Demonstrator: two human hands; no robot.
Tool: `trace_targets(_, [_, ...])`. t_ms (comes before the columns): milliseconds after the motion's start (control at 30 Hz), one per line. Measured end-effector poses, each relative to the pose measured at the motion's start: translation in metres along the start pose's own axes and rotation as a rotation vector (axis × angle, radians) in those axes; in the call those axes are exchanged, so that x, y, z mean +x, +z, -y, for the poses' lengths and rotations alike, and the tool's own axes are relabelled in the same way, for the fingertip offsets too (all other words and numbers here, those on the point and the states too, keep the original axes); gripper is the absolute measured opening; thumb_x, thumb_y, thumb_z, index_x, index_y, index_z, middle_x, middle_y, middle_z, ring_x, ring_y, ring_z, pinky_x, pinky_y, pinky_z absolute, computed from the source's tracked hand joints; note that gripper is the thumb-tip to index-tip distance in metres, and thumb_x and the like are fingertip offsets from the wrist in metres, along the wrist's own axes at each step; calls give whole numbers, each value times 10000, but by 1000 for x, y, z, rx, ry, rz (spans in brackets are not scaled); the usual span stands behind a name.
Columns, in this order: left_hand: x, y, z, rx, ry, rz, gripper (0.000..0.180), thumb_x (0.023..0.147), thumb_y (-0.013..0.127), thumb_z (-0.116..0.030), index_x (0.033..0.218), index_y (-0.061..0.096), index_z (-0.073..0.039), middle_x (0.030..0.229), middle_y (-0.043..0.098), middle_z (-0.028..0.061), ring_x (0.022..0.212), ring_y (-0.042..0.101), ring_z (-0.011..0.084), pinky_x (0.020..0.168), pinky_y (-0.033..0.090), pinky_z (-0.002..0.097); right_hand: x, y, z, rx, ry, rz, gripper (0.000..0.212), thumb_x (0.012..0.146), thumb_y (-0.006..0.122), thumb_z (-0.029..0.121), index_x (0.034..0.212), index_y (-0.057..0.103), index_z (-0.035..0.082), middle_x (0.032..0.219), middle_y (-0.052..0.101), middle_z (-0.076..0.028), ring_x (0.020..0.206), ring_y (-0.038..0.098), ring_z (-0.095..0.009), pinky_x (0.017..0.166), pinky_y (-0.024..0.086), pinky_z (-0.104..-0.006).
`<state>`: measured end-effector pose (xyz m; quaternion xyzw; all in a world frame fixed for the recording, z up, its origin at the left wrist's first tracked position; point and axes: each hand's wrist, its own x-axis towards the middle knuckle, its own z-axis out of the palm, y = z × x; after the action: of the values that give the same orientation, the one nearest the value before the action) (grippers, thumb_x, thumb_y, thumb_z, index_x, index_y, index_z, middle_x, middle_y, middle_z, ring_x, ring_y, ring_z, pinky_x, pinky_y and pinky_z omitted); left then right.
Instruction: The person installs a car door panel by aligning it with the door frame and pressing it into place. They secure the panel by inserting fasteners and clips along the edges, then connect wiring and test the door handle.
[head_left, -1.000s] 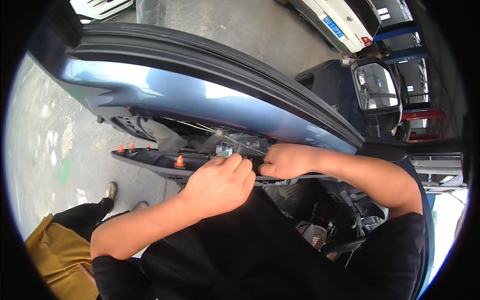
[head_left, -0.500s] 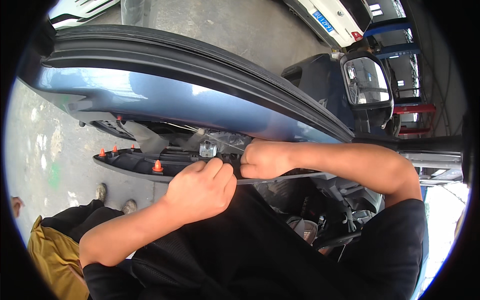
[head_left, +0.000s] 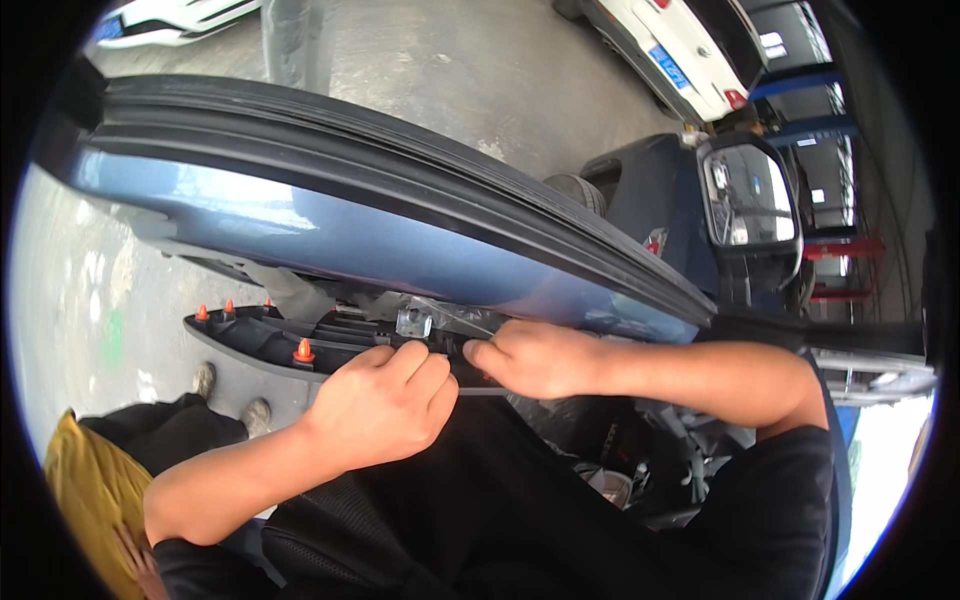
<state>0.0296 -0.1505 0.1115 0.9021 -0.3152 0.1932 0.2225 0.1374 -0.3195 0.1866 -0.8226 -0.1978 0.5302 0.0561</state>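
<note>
A black door trim panel (head_left: 250, 350) with orange clips (head_left: 304, 350) along its edge stands away from the blue car door (head_left: 380, 235). My left hand (head_left: 385, 405) is closed over the panel's near edge, its fingertips hidden behind it. To its right, my right hand (head_left: 540, 360) is closed in the gap between panel and door. A thin cable (head_left: 460, 318) runs from the door to its fingers, which seem to pinch it; the fingertips are partly hidden. Beside my left hand, a shiny metal bracket (head_left: 413, 322) sits on the panel's inner side. Translucent plastic film hangs in the gap.
A black rubber seal (head_left: 400, 150) lines the door's top edge. The side mirror (head_left: 748, 195) is at the right. A person in a yellow garment (head_left: 95, 500) is close on my left. White cars (head_left: 665, 50) and lift posts (head_left: 845, 265) stand farther off.
The door, panel and mirror sit slightly lower in view. My right hand has moved down and a little away from the door, showing more of its thumb. My left hand keeps its grip on the panel.
</note>
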Motion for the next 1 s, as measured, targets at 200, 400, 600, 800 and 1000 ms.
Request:
trace_targets(200, [2,1,-3,4,-1,-19,131,612,631,-160,662,528,-97,675,433,7,631,474,163,464,382,248,4,-10,4,-166,72,164,486,857,451,343,761,638,-96,738,622,-268,723,628,-394,694,502,-463])
trace_targets(400, [4,3,0,3,60,-38,108,602,600,-145,615,499,-107,667,427,2,647,464,155,483,398,239,3,-8,13,-158,150,120,450,826,506,332,754,650,-88,697,623,-236,669,617,-359,653,489,-449])
trace_targets(600, [4,3,2,-37,65,-44,100,607,595,-146,617,501,-113,664,425,4,652,469,157,495,399,243,9,4,-2,-186,-74,23,358,844,500,258,731,624,-58,655,600,-220,607,578,-373,612,469,-453])
trace_targets(800, [0,3,4,-18,42,-94,97,626,594,-153,611,508,-111,646,426,1,639,444,133,476,358,216,12,11,-2,-104,-333,-130,336,844,524,251,674,597,-30,651,596,-221,628,596,-401,599,481,-479])
trace_targets(1000, [6,-1,10,-25,59,-64,83,639,581,-159,634,515,-108,661,422,0,637,463,149,482,383,243,-3,35,-19,-173,-613,-650,157,792,625,142,738,514,45,619,537,-126,530,536,-348,483,433,-423])
